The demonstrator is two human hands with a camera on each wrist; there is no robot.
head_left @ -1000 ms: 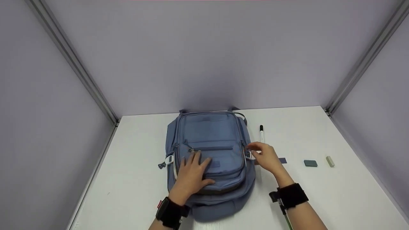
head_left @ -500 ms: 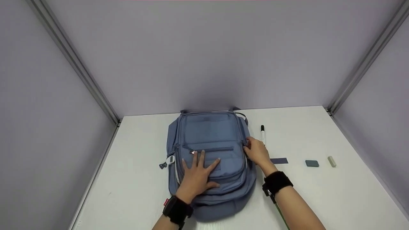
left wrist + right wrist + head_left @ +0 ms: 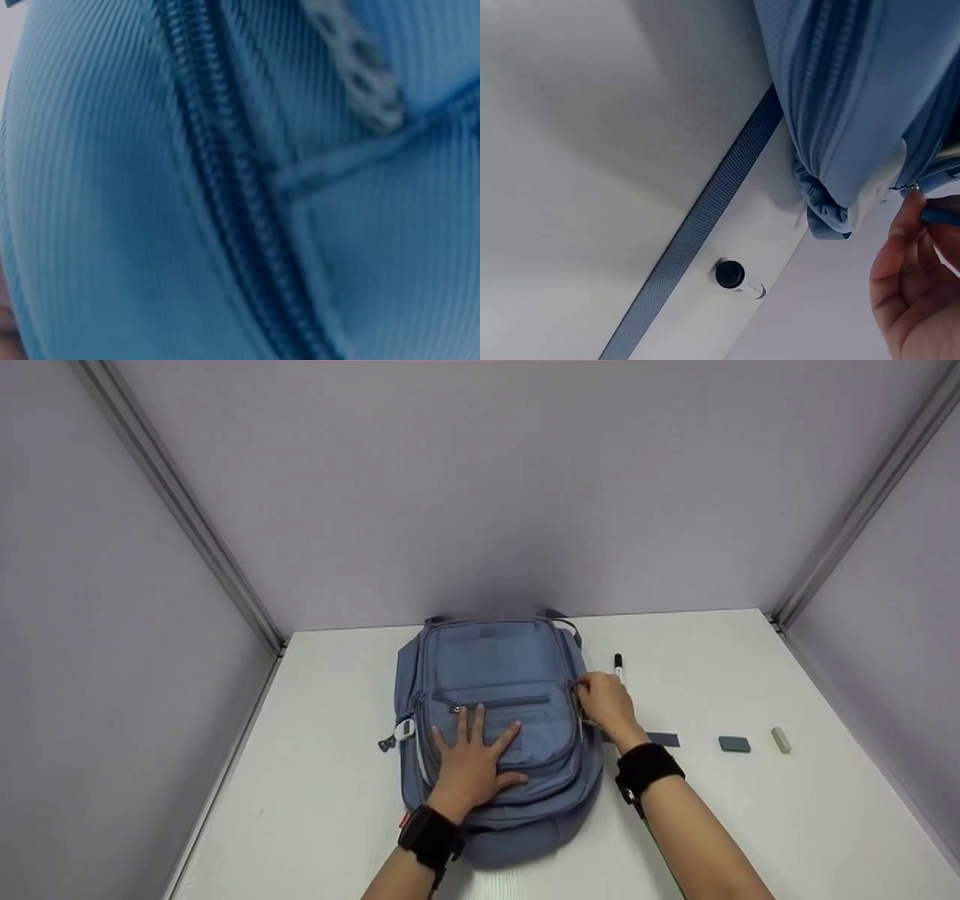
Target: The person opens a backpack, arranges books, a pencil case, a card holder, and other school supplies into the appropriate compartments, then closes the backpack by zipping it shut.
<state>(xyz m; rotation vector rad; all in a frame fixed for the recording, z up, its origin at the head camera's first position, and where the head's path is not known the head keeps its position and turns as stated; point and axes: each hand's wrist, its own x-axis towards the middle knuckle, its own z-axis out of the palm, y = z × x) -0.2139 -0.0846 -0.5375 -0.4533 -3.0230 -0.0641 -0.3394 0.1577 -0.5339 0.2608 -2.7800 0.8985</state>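
A blue backpack (image 3: 495,656) lies on its back on the white table, front pockets facing up. My left hand (image 3: 471,769) rests flat on its lower front pocket, fingers spread, below a short horizontal zipper (image 3: 514,703). At the bag's right side, my right hand (image 3: 609,705) pinches a blue zipper pull (image 3: 939,217) between thumb and fingers, seen best in the right wrist view. Close-up in the left wrist view are ribbed blue fabric and a zipper track (image 3: 225,172). A white buckle-like piece (image 3: 405,730) sits on the bag's left side.
A blue strap (image 3: 664,739) extends from the bag's right side. Beyond the right hand lies a black-capped white marker (image 3: 619,664). Farther right are a dark green block (image 3: 734,744) and a small pale block (image 3: 781,740). Grey panels (image 3: 480,495) wall the table's back and sides.
My right hand has closed in on the bag's right side and moved slightly upward along it with the zipper pull. My left hand has shifted a little right and up, staying on the pocket.
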